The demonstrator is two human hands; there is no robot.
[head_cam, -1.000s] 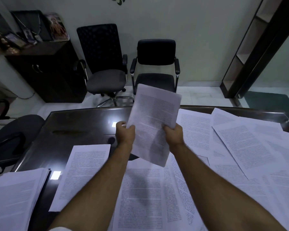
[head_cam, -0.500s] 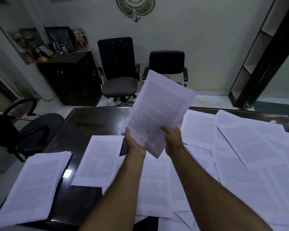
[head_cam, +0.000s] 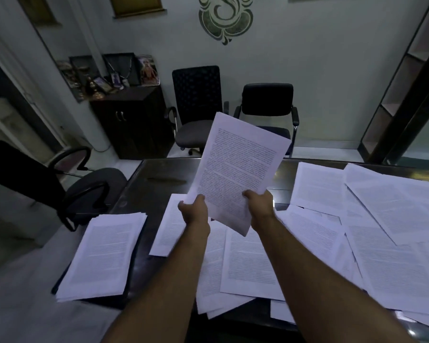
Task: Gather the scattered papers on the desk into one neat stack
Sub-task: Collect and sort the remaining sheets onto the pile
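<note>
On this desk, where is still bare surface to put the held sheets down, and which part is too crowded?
Bare desk shows at the far left corner, between the far edge, the single sheet and the stack. A narrow dark strip also runs between stack and single sheet. From the middle to the right, scattered papers overlap, so it is crowded there.

A dark desk [head_cam: 156,191] carries a neat stack [head_cam: 104,253] at its left edge and loose sheets [head_cam: 382,231] overlapping across its middle and right.
</note>
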